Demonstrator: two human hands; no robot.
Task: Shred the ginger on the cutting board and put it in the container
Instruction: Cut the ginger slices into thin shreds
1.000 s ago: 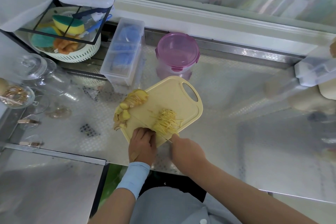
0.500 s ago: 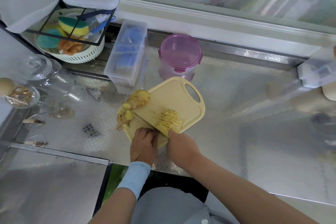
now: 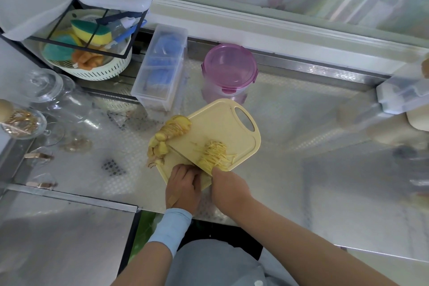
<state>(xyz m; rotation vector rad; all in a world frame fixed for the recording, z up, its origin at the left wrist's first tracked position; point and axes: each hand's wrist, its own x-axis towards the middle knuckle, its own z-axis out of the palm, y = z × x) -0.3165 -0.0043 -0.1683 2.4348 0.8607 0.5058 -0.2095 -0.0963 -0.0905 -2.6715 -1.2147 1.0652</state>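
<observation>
On the cutting board (image 3: 218,127), the left hand (image 3: 183,184) curls its fingers together near the shredded ginger (image 3: 214,155). The right hand (image 3: 226,187) hides its fingers, so I cannot tell their state.

The steel counter (image 3: 301,137) in front of me has an embossed, shiny top. My pale yellow cutting board (image 3: 216,127) lies flat on it, turned at an angle, its handle hole pointing away to the right. Just behind the board stands the pink-lidded container (image 3: 229,69) (lid on), and left of that a clear plastic box (image 3: 162,72) with blue things inside. Glass jars (image 3: 46,86) crowd the far left.
</observation>
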